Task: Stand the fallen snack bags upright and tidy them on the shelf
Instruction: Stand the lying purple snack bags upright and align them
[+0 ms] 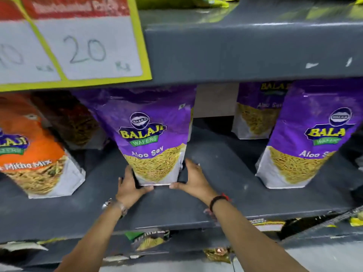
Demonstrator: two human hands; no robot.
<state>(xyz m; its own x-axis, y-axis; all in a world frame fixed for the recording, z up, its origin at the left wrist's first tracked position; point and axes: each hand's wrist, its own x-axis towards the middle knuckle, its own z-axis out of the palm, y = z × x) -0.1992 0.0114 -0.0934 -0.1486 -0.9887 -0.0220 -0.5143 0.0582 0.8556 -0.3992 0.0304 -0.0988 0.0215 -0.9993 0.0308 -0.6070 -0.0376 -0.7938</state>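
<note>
A purple Aloo Sev bag [153,134] stands upright in the middle of the grey shelf [222,173]. My left hand [130,186] grips its lower left corner and my right hand [193,178] grips its lower right corner, thumbs under the front bottom edge. Another purple Aloo Sev bag [308,142] stands upright at the right, with a third purple bag [257,114] behind it near the back. An orange Mix bag [33,154] stands at the left, leaning slightly, and a dark brown bag [72,118] stands behind it.
The shelf above [245,46] overhangs the bag tops and carries a yellow-edged price card [78,50] marked 20. Bare shelf lies between the middle and right bags. Packets on the lower shelf [149,240] show beneath my forearms.
</note>
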